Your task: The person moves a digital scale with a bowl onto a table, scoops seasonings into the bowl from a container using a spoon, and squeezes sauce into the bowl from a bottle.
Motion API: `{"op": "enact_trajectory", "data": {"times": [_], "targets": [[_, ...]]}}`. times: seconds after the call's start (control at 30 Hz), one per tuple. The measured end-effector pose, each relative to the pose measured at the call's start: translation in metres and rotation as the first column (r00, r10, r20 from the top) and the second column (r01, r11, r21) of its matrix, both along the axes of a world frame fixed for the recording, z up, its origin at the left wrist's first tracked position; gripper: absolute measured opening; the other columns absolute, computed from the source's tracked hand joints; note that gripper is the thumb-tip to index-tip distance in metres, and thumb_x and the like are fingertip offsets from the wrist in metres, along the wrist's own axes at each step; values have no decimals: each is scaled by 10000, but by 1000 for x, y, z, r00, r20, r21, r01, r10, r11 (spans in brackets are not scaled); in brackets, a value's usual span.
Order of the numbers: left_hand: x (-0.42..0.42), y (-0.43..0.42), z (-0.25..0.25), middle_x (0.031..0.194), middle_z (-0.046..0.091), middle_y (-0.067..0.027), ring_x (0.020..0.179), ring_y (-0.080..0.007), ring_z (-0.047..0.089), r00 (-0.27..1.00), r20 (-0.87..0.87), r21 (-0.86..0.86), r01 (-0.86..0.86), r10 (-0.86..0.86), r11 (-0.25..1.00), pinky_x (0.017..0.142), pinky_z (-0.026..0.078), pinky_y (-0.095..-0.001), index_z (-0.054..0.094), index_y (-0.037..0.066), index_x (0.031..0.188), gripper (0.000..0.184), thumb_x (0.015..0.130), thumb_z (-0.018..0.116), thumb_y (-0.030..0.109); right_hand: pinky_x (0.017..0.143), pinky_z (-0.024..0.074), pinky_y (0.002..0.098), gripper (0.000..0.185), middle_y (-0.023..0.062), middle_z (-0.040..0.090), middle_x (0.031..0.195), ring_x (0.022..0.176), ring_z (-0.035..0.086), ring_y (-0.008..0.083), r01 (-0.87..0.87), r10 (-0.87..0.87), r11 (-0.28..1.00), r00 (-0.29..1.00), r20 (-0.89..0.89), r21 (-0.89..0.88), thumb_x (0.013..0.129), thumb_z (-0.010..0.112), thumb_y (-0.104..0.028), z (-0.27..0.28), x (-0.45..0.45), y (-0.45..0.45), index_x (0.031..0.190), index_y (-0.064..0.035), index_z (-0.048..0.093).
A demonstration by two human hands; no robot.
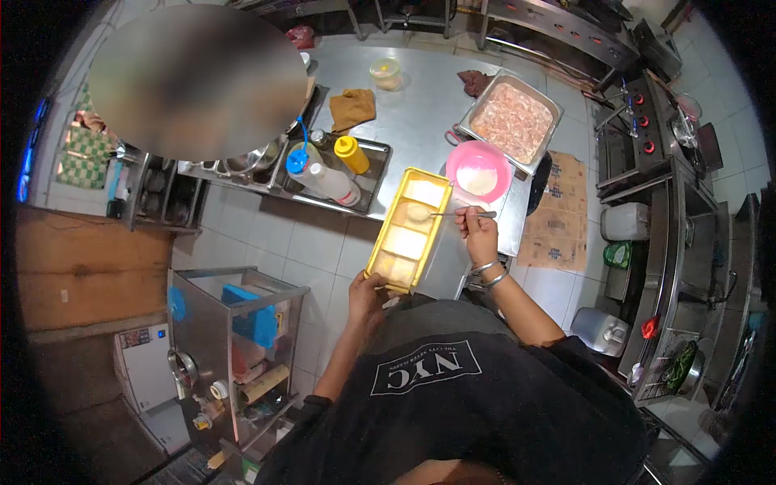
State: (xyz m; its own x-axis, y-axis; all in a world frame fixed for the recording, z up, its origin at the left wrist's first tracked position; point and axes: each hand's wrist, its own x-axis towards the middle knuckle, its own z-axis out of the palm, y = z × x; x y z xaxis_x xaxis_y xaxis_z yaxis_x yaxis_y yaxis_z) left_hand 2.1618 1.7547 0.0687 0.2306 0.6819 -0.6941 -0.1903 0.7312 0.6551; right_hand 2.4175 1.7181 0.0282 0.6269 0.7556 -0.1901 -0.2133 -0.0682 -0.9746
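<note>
The right hand (478,230) is gripping a spoon (457,214) over the yellow box (402,239) at centre. The left hand (368,293) is clasping its lower end.

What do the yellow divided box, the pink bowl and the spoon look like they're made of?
The yellow box: probably plastic, slightly glossy, solid yellow throughout. The pink bowl: likely smooth plastic, from its even, bright colour. The spoon: seems metal, given its thin grey shaft with a dull shine.
</note>
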Motion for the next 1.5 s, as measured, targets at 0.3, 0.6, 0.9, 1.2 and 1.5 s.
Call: {"op": "enact_trajectory", "data": {"times": [0.3, 0.6, 0.9, 1.2, 1.5], "targets": [[37, 11, 22, 1044, 608, -172, 884, -294, 674, 996, 8, 32, 92, -92, 995, 789, 592, -363, 475, -58, 1149, 368, 802, 524, 54, 561, 396, 212, 370, 20, 615, 755, 606, 479, 65, 135, -120, 987, 980, -158, 91, 1045, 471, -312, 30, 48, 1, 963, 1, 650], [26, 7, 1, 1062, 604, -197, 898, -316, 671, 999, 31, 29, 32, -33, 999, 777, 597, -398, 471, -74, 1153, 384, 793, 533, 43, 539, 406, 219, 308, 29, 607, 755, 628, 516, 71, 302, -270, 925, 949, -160, 230, 1032, 506, -240, 18, 113, 5, 985, 33, 641], [-5, -4, -4, 989, 612, -198, 847, -337, 673, 994, -11, 42, -110, 111, 993, 713, 626, -421, 517, -66, 1073, 283, 794, 482, -32, 754, 526, 346, 261, 114, 692, 908, 804, 669, 269, 211, -173, 977, 740, 650, 20, 980, 518, -162, -40, 136, -3, 964, 40, 683], [-17, -6, -8, 970, 631, -179, 791, -299, 680, 985, -76, 107, -147, 156, 983, 664, 612, -388, 545, -59, 1066, 270, 811, 465, -21, 796, 497, 366, 88, 140, 659, 913, 879, 624, 291, -159, -111, 936, 710, 695, 313, 901, 563, 12, 46, 42, -8, 937, -7, 641], [-23, -20, 3, 901, 640, -150, 713, -250, 668, 982, -95, 183, -143, 162, 973, 646, 621, -388, 566, -47, 995, 205, 806, 488, -29, 745, 511, 354, 185, 126, 668, 882, 795, 636, 269, -327, 248, 944, 796, 552, 48, 953, 537, -95, 3, -47, 11, 884, 25, 661]]}}
